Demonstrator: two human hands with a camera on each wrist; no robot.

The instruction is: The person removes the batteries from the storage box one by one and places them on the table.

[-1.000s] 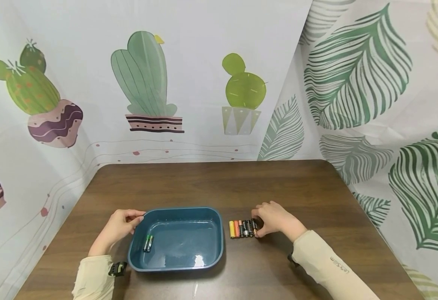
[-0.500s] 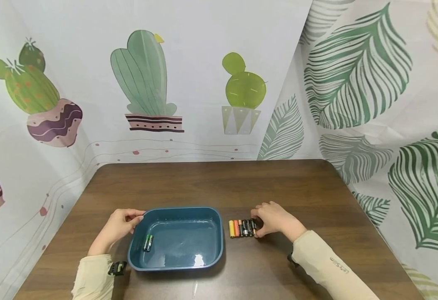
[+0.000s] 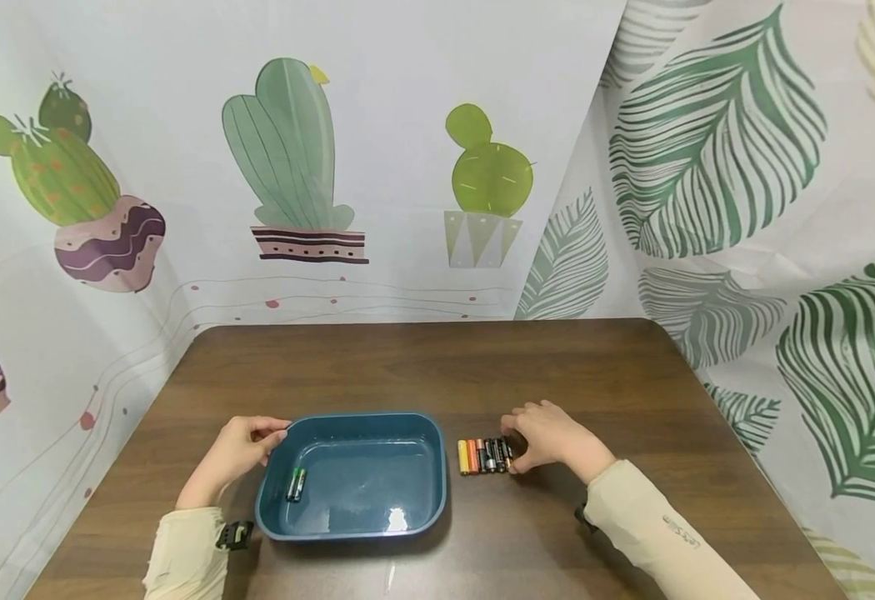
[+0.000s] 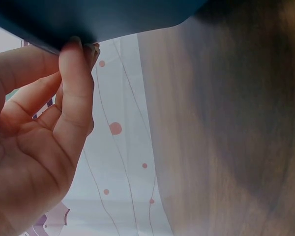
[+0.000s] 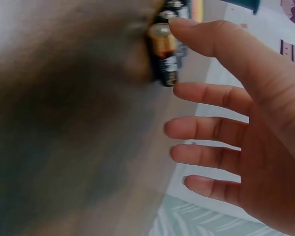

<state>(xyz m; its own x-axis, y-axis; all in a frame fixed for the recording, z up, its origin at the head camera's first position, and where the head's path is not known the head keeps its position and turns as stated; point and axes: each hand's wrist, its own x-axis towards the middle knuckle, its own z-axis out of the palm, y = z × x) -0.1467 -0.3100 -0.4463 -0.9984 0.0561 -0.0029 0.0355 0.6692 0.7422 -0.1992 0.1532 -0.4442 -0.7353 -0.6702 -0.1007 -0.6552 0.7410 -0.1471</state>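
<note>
A blue rectangular tray [image 3: 370,475] stands on the table, left of the middle. My left hand [image 3: 235,454] pinches its upper left rim between thumb and fingers; the left wrist view shows the fingertips on the tray's edge [image 4: 113,19]. Inside the tray, two green-and-black batteries [image 3: 297,485] lie side by side at the left. To the right of the tray runs a row of several batteries [image 3: 481,457], yellow, orange and black. At the row's right end, my right hand [image 3: 550,437] holds the black-and-gold end battery [image 5: 164,46] between thumb and index finger, its other fingers extended.
Brown wooden table [image 3: 422,367] with rounded far corners. Behind it hangs a white cloth [image 3: 400,167] printed with cacti and leaves. Watch-like black straps [image 3: 235,536] sit on the wrists. A narrow strip of table separates the tray from the battery row.
</note>
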